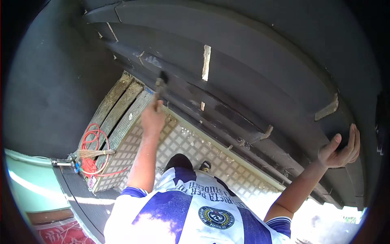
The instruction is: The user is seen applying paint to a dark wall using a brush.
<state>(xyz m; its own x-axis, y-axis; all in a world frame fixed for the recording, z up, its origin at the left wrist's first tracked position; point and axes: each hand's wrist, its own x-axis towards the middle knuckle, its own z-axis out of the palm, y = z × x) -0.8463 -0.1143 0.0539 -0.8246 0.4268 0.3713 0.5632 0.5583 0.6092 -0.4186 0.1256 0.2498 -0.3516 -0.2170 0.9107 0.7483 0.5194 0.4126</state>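
Note:
My left hand (pixel 153 119) holds a paintbrush (pixel 158 84) by its handle, blurred by motion. The dark bristles point away from me, close to a stepped, dark grey surface (pixel 182 79); I cannot tell whether they touch it. Pale strips (pixel 206 62) interrupt the dark coating in several places, and glossier black patches show along the lower steps. Over at the right, my right hand (pixel 339 151) is at the rim of the same surface, thumb and fingers apart, with no tool in it.
Weathered, grooved planks (pixel 117 113) lie to the left. On them are a coiled red hose (pixel 97 137) and a bundle of thin twigs (pixel 96 153). A tap (pixel 73 164) stands beside them. Below is a patterned tile floor (pixel 182 143) spotted with pale specks, with a sandal (pixel 205 166) on my foot.

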